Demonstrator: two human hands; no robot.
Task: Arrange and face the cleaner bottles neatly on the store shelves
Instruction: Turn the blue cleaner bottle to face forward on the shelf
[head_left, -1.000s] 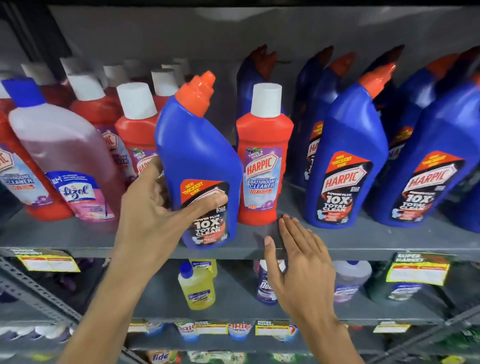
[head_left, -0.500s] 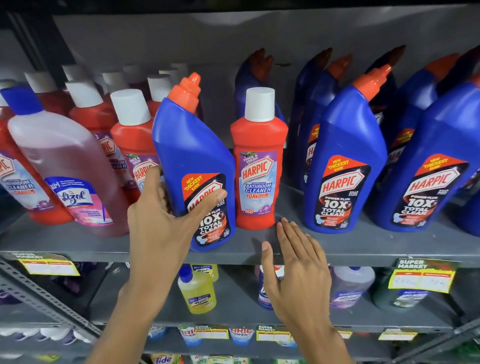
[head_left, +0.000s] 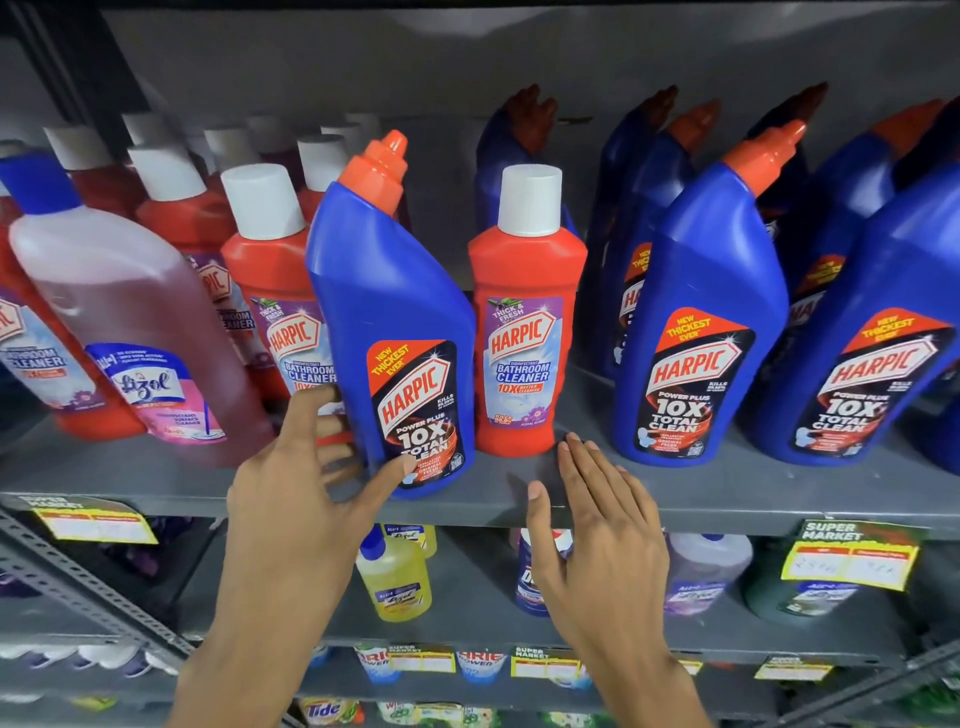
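Note:
A blue Harpic bottle (head_left: 395, 312) with an orange cap stands at the front of the grey shelf (head_left: 675, 499), label facing me. My left hand (head_left: 306, 467) is at its lower left with fingers spread; the thumb tip touches the bottom of the label. To the right of this bottle stands a red Harpic bathroom cleaner (head_left: 524, 312). My right hand (head_left: 597, 519) lies flat on the shelf edge in front of it, holding nothing. More blue Harpic bottles (head_left: 696, 322) fill the right side. Red Harpic bottles (head_left: 265, 280) and a pink Lizol bottle (head_left: 119, 322) stand at the left.
The shelf below holds a yellow Lizol bottle (head_left: 397, 577) and other cleaners. Yellow price tags (head_left: 852, 561) hang on the shelf edges. A slanted perforated metal brace (head_left: 78, 587) crosses the lower left. Another shelf sits close above the bottle caps.
My left hand has set the tilted blue bottle upright on the shelf and loosened from a wrap to spread fingers. My right hand stayed on the shelf edge.

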